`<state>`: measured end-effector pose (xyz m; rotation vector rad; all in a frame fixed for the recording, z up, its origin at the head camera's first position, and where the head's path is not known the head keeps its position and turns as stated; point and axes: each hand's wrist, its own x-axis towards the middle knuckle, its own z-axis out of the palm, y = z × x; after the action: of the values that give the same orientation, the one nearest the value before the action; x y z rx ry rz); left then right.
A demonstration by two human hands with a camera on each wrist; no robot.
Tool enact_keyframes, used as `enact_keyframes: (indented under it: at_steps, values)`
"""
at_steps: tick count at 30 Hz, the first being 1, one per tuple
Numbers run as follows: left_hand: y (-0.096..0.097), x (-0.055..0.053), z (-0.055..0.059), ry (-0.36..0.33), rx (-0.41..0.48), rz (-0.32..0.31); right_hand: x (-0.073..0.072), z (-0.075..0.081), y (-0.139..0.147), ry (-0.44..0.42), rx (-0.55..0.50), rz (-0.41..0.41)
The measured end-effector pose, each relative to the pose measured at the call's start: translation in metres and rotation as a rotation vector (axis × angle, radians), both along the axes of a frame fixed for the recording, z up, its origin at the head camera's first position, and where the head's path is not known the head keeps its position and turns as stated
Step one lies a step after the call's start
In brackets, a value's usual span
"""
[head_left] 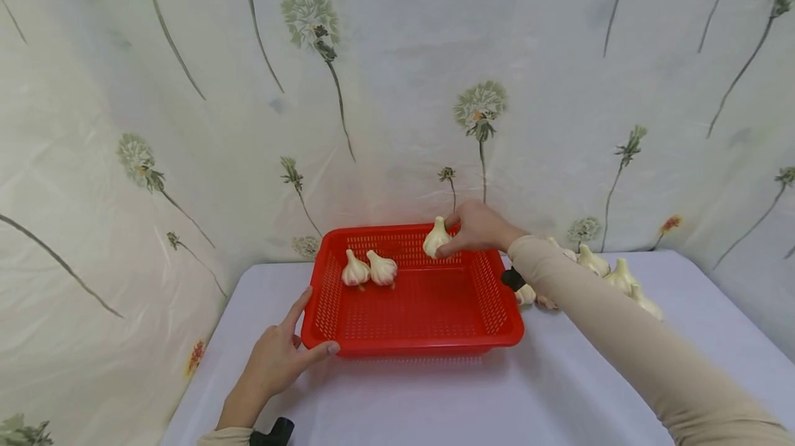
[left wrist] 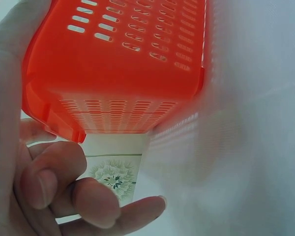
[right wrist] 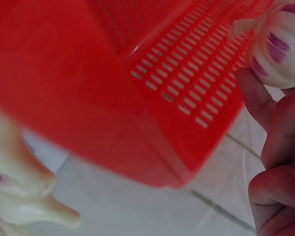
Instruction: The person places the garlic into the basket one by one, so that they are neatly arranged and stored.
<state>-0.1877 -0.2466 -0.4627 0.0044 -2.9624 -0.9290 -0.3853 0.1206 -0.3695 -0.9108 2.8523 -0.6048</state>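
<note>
My right hand (head_left: pixel 479 226) pinches a white garlic bulb (head_left: pixel 437 239) between thumb and fingers over the back right part of a red plastic basket (head_left: pixel 413 346). Purple streaks mark this bulb in the right wrist view. Inside the basket, a garlic bulb (head_left: pixel 355 272) and a second garlic bulb (head_left: pixel 382 270) sit side by side at the back left, necks up. At the basket's front left corner rests my left hand (head_left: pixel 273 360), with index finger and thumb spread along the rim. Its other fingers (left wrist: pixel 96 201) hang loosely bent beside the basket wall in the left wrist view.
To the right of the basket, several more garlic bulbs (head_left: pixel 621 277) lie on the white-covered table (head_left: pixel 410 404), partly hidden by my right sleeve (head_left: pixel 596 322). A dandelion-patterned curtain (head_left: pixel 397 87) hangs close behind the basket.
</note>
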Motion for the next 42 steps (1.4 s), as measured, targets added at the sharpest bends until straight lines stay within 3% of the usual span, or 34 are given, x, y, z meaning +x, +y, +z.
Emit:
enact_keyframes:
  at_steps: [15,20,29,42]
  values:
    - [-0.002,0.0,-0.002,-0.012,0.003,0.012,-0.008,-0.025,-0.03,-0.009,0.082,0.006]
    - [-0.002,0.0,-0.001,-0.019,0.015,0.018,-0.01,-0.036,-0.04,-0.069,0.053,-0.027]
    - [-0.001,-0.001,-0.002,0.0,0.024,0.009,-0.014,-0.059,-0.049,-0.067,0.08,-0.066]
    - [-0.001,-0.002,-0.002,-0.001,0.015,0.02,-0.015,-0.072,-0.053,-0.099,0.068,-0.118]
